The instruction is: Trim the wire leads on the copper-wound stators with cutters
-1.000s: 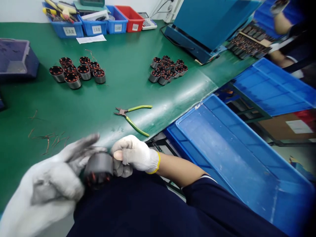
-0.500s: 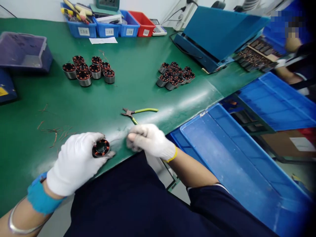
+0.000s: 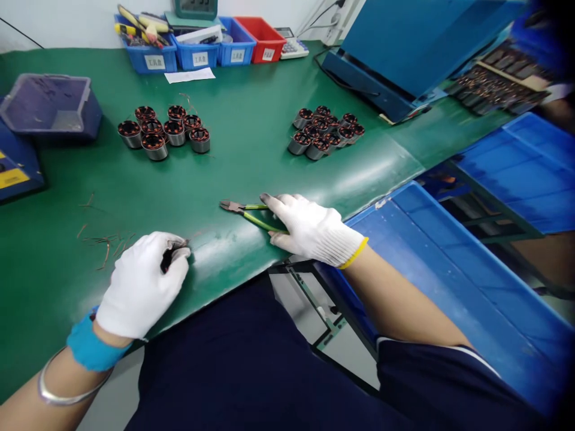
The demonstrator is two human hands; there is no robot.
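Note:
My left hand (image 3: 137,290), in a white glove, is closed around a copper-wound motor stator (image 3: 168,257) near the table's front edge. Most of that stator is hidden by the fingers and thumb. My right hand (image 3: 312,229), gloved too, grips the green handles of the diagonal cutters (image 3: 256,218). Their jaws point left over the table. Just beyond my left hand lie loose copper wire scraps (image 3: 108,242).
One cluster of stators (image 3: 155,146) stands at the back left, another (image 3: 317,148) at the back right. Tool bins (image 3: 193,58) line the wall. A purple bin (image 3: 92,114) stands left, a blue machine (image 3: 381,72) back right. Blue crates (image 3: 449,287) adjoin the table's right edge.
My right hand has moved right and forward onto the cutters, and their handles have come closer together. My left hand has turned the stator, so its open end no longer faces me.

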